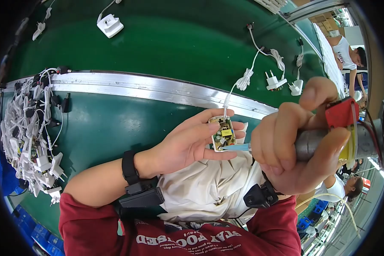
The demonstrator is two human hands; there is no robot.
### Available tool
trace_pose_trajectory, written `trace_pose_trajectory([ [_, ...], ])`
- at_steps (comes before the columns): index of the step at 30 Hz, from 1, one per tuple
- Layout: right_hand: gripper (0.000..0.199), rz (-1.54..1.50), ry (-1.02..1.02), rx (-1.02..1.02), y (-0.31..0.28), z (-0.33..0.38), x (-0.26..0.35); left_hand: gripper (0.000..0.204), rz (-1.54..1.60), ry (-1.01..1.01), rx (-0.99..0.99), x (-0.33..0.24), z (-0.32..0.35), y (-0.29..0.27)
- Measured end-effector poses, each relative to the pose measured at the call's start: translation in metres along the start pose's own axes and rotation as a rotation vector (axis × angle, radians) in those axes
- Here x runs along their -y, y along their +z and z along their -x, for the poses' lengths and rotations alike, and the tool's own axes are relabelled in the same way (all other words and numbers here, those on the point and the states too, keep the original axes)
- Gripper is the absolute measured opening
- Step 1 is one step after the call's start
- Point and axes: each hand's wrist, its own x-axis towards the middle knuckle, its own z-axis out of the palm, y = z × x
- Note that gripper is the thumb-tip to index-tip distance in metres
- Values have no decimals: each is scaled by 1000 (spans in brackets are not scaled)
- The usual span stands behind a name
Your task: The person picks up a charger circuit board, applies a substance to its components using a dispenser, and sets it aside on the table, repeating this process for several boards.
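The small white plastic charger shell point(222, 134), lidless, with a green circuit board and a yellow component showing inside, sits in the person's left hand point(187, 145), raised above the lap and in front of the green belt. The left fingers are curled under and beside the shell, pinching it steady with its open face up; a thin white cable point(239, 83) runs from its top end away across the metal rail. The right hand point(294, 145) is clenched around the grey metal barrel of a powered screwdriver point(315, 143) with a red block and yellow trim at its rear. Its pale blue tip point(239, 147) lies at the shell's lower edge, touching or just shy of it; I cannot tell which.

By the look of it, the piece is mid-assembly: the board is seated in the shell, but no cover is on, so closing it seems yet to come.

A cream cloth point(209, 183) is spread over the lap below the hands. Beyond them runs a silver aluminium rail point(136, 87) across the green conveyor surface point(179, 42). A heap of white chargers with cables point(32, 128) is piled on the left, and a few loose plugs point(281, 81) lie past the rail. Other workers sit at the far right edge.
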Motion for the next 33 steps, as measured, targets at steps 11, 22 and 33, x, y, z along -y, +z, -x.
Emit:
trace_pose_trajectory([
  [11, 46, -46, -34, -52, 10, -3, 12, 45, -446, 265, -64, -25, -66, 18],
  [22, 39, 153, 49, -220, 21, 0, 27, 38, -2651, 1435, -684, -122, -68, 22],
  [33, 39, 164, 55, -202, 28, -2, 25, 50, -1829, 349, -1008, -170, 9, 29],
])
